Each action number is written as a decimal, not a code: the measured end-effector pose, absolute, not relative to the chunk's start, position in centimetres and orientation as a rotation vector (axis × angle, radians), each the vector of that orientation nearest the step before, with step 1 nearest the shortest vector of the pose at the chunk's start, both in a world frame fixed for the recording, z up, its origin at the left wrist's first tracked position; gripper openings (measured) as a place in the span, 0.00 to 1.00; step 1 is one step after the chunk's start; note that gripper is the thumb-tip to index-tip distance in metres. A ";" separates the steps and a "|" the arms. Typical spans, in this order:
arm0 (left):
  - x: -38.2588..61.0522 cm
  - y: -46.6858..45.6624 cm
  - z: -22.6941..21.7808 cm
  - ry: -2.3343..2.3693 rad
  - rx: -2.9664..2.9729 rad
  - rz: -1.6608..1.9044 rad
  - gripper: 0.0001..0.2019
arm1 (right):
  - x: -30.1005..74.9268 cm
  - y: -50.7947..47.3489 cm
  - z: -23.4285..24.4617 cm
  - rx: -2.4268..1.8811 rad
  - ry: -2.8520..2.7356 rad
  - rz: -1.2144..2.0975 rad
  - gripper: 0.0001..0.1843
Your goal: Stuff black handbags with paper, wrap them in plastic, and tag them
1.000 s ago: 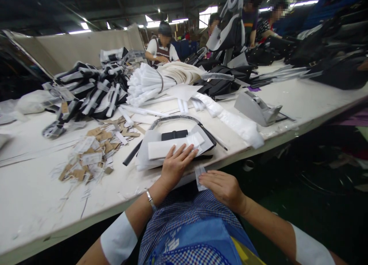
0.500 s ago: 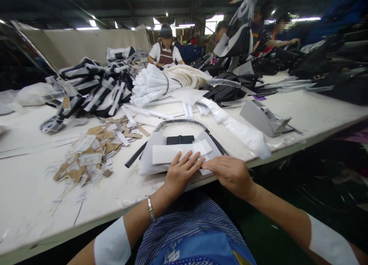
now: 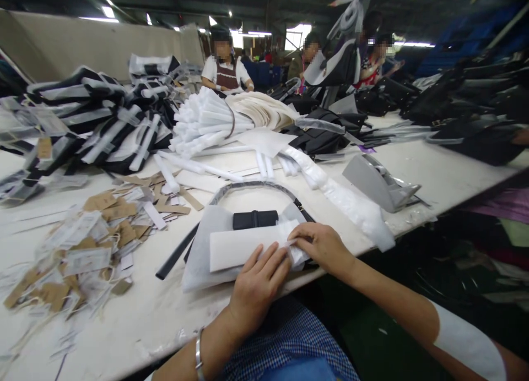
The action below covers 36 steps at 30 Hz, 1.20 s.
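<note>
In front of me lies a handbag wrapped in thin white sheet (image 3: pixel 198 260), its black strap tab (image 3: pixel 256 219) showing. Its film-covered handle (image 3: pixel 258 185) arches away on the table. A flat white foam strip (image 3: pixel 235 246) rests across the bag's near part. My left hand (image 3: pixel 260 282) lies on the strip's lower edge, fingers stretched out. At the strip's right end, my right hand (image 3: pixel 324 249) pinches the edge of a thin whitish wrap (image 3: pixel 297 253); its exact kind is hard to make out.
Paper tags with strings (image 3: pixel 82 243) are heaped on the left, before a pile of wrapped black bags (image 3: pixel 103 116). A bundle of white foam tubes (image 3: pixel 202 119) lies behind. A grey tape dispenser (image 3: pixel 376 183) stands at right near the table edge. Several people work beyond.
The view has shifted, so the bag and tags appear lower and further left. My right hand's fingers now pinch at the strip's right end. My left hand remains on the strip.
</note>
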<state>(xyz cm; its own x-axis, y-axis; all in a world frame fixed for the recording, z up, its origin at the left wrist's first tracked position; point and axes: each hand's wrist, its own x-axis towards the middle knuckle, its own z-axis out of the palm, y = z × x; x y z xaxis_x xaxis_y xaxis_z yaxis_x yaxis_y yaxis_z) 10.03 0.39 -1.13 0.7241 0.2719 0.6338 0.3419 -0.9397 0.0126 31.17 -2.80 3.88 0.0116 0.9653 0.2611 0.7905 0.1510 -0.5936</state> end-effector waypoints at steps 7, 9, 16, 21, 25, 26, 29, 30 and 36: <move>10.2 0.5 -0.8 -0.513 -2.848 -1.057 0.14 | 31.2 -1.7 4.7 -1.817 -1.811 0.474 0.07; 10.2 0.6 -0.7 -0.510 -2.840 -1.054 0.15 | 31.2 -1.5 4.9 -1.839 -1.808 0.507 0.05; 10.5 0.5 -0.7 -0.526 -2.812 -1.024 0.17 | 30.9 -1.5 5.3 -1.901 -1.764 0.540 0.07; 10.4 0.4 -0.6 -0.492 -2.792 -0.875 0.16 | 31.1 -1.1 5.1 -1.892 -1.785 0.517 0.08; 10.5 0.3 -0.6 -0.513 -2.780 -0.798 0.14 | 31.7 -0.3 4.4 -1.833 -1.778 0.506 0.07; 10.5 0.3 -0.6 -0.522 -2.783 -0.789 0.14 | 31.9 -0.3 4.3 -1.800 -1.772 0.520 0.06; 10.6 0.2 -0.5 -0.535 -2.798 -0.783 0.14 | 32.9 -0.8 4.5 -1.681 -1.713 0.627 0.04; 10.6 0.2 -0.4 -0.533 -2.800 -0.786 0.14 | 33.6 -1.1 4.7 -1.654 -1.685 0.653 0.04; 10.3 0.6 -0.5 -0.514 -2.752 -0.721 0.22 | 43.6 -4.1 7.7 -1.901 -1.432 0.156 0.11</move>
